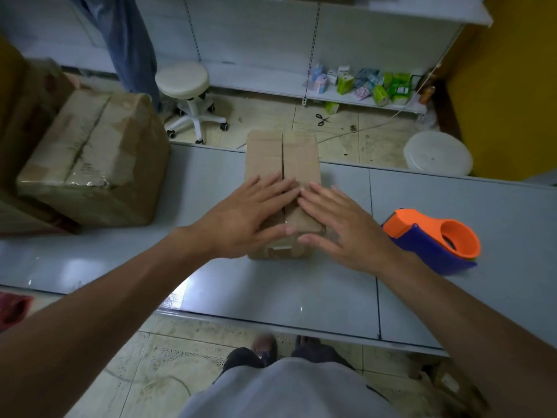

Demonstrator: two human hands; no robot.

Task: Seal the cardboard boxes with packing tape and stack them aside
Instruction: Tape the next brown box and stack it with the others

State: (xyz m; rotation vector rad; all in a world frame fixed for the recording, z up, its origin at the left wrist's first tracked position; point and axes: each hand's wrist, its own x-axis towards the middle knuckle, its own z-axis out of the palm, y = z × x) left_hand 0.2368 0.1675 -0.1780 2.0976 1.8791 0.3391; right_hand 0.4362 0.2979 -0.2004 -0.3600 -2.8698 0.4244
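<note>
Both hands lie flat on a small cardboard box (283, 158), fingers straight and curled round nothing. The left hand (250, 212) covers the left flap, and its fingers reach across the dark centre seam. The right hand (340, 227) presses the right flap, its fingertips meeting those of the left. The 2 thumbs point toward each other at the box's near edge, close but apart.

The box stands on a grey table (271, 291) directly under the hands, its length running away from the person and its 2 top flaps folded down. An orange and purple tape dispenser (437, 239) rests on the table just beside the right wrist. A large cardboard carton (93, 158) stands well off from the left hand. Beyond the fingertips, on the floor past the table, are a white stool (187, 86), scissors (322, 119) and a white lidded tub (437, 153).
</note>
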